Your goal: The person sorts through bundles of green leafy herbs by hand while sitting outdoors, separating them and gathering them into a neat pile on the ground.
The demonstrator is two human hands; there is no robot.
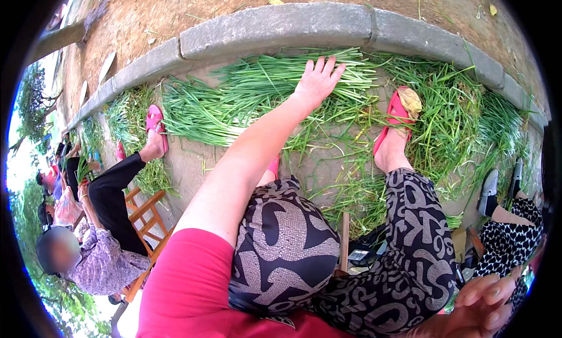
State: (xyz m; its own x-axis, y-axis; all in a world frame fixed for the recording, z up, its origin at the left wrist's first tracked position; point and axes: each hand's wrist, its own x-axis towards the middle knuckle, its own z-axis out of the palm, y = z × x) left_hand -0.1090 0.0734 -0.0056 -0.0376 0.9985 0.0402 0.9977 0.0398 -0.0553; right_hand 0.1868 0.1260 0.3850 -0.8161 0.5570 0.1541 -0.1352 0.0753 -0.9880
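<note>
My left hand (319,83) reaches across to a pile of long, thin green chive-like stalks (257,80) with pale lower ends, laid along the curb. It rests palm down on the pale end of the pile, fingers spread. Close to the camera at the lower right is my right hand (486,306), raised above my knee. Its fingers are loosely bent and apart, and I see nothing between them; its palm is partly cut off by the picture's edge.
A grey stone curb (275,27) borders the paving. Loose green leaves (445,133) lie around my pink slipper (397,112), which has a dry leaf on it. At left a person (111,262) sits on a wooden chair (143,221); another person's shoes (489,191) show at right.
</note>
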